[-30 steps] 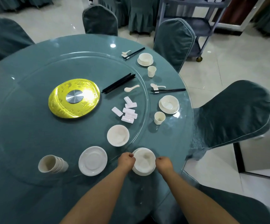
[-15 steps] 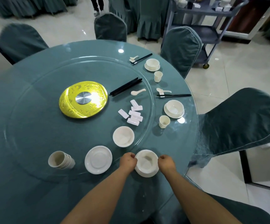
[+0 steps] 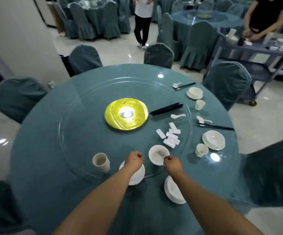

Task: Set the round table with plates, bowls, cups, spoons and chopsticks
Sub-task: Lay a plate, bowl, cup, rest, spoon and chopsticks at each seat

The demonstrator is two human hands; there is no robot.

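Both of my bare forearms reach forward from the bottom edge of the view, angling in toward each other so the two hands end up near one another, side by side but apart. My left hand [image 3: 134, 159] is curled into a loose fist, knuckles up, thumb tucked against the forefinger, with nothing visible in its grasp. My right hand [image 3: 171, 162] is balled up likewise, its fingertips pressed together as in a pinch, though I cannot tell whether it holds anything.

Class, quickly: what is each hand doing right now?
Left hand: fingers curled, holding nothing visible.
Right hand: fingers curled beside the bowl, grip unclear.
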